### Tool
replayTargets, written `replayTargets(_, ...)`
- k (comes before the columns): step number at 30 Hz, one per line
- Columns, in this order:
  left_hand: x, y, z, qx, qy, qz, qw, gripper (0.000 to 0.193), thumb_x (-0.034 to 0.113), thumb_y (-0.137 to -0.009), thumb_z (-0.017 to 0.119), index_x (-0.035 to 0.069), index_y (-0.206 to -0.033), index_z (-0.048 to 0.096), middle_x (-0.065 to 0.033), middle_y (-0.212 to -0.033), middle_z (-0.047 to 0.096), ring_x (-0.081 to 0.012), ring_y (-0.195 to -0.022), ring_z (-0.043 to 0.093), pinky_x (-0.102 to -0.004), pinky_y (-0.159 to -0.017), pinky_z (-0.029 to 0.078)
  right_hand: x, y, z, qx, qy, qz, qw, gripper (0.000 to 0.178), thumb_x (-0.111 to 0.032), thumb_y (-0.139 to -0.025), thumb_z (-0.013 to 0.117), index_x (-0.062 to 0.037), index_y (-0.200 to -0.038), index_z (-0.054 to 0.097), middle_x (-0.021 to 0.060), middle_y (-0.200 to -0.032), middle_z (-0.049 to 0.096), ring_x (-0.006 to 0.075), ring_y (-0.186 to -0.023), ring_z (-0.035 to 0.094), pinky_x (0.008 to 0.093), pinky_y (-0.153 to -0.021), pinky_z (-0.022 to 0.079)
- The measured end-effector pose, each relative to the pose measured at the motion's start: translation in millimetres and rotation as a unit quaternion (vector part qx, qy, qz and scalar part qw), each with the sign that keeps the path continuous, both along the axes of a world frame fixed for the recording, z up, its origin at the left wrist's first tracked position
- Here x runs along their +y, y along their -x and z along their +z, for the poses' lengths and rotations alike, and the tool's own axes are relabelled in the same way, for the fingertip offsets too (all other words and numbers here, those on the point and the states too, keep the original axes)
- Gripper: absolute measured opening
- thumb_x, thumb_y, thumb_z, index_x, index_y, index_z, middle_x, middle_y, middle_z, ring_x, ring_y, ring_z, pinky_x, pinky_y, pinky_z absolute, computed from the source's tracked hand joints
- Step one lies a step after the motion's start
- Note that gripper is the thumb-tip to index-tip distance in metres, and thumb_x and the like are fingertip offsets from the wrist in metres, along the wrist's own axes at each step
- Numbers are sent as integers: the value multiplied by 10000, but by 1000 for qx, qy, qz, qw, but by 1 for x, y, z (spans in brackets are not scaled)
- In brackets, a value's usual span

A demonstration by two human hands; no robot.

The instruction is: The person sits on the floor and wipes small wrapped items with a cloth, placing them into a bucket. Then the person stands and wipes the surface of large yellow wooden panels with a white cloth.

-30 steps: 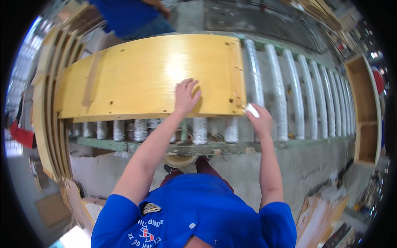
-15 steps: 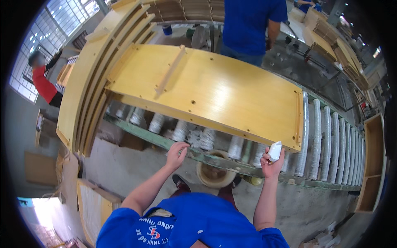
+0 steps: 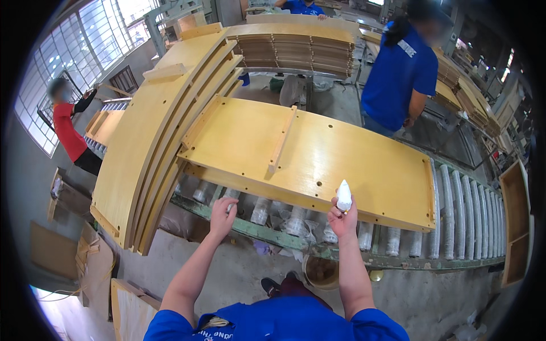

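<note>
My right hand [image 3: 343, 219] is closed around a small white object with a pointed tip [image 3: 343, 196], held tip upward at the near edge of a yellow wooden panel [image 3: 364, 176]. Whether it is a bottle or something wrapped, I cannot tell. My left hand [image 3: 223, 215] is beside the green conveyor rail, its fingers loosely bent and a little apart, with nothing visible in them. The long panel lies flat on the plastic-wrapped rollers, with drilled holes, end strips and a crosswise wooden strip [image 3: 282, 139]. Another board edge shows beneath it.
Curved yellow boards [image 3: 142, 119] are stacked at left, against the panel's end. Bare rollers [image 3: 460, 210] continue right towards a wooden box frame [image 3: 515, 221]. A bucket [image 3: 321, 271] stands under the rail. A co-worker in blue [image 3: 401, 74] stands beyond the panel; another in red [image 3: 68, 128] is far left.
My view has shifted left, so the panel sits lower and farther right. My right hand has moved left along the panel's edge with the white object. The co-worker in blue has turned.
</note>
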State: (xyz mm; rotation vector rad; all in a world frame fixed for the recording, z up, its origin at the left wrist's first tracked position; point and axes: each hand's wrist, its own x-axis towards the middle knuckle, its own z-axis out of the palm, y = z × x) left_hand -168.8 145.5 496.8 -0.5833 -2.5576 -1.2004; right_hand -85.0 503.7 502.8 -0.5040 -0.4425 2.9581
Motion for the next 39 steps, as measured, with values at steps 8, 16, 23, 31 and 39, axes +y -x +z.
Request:
replayTargets(8, 63, 162, 9, 89, 182, -13, 979, 285, 207, -824, 608, 91, -1083, 583, -110, -1124, 551, -314, -1086, 467, -433, -901, 406, -19, 128, -13, -25, -188, -38, 981, 281, -347, -960, 447, -94, -1082, 468, 92, -724, 580, 124, -463, 464, 252, -422, 348)
replayTargets(16, 93, 226, -22, 101, 321, 54, 940, 463, 334, -861, 548, 138, -1277, 490, -113, -1288, 462, -324, -1232, 367, -485, -1027, 276, -14, 289, -12, -72, -385, -108, 914, 363, -246, -921, 533, -81, -1223, 419, 103, -763, 589, 111, -471, 489, 261, -394, 375)
replayTargets(23, 102, 229, -19, 99, 313, 48, 943, 451, 317, -857, 551, 120, -1260, 504, -130, -1291, 456, -327, -1234, 362, -469, -1035, 263, -6, 366, -33, -181, -601, -194, 754, 517, -315, -887, 565, -79, -1315, 395, 219, -1022, 629, 346, -808, 644, 406, -693, 506)
replayTargets(31, 95, 231, -21, 108, 319, 37, 941, 452, 308, -859, 550, 104, -1259, 501, -138, -1284, 455, -332, -1226, 365, -472, -1026, 266, -27, 356, -30, -190, -714, -183, 648, 384, -327, -872, 562, -83, -1158, 486, 228, -944, 635, 410, -879, 609, 476, -757, 472)
replayTargets(39, 93, 233, -29, 121, 312, 19, 942, 471, 337, -872, 524, 105, -1280, 482, -140, -1308, 432, -344, -1232, 346, -526, -1017, 250, -58, 290, -32, -162, -725, -202, 638, 363, -323, -861, 582, -61, -1105, 524, 220, -861, 641, 397, -808, 622, 458, -699, 489)
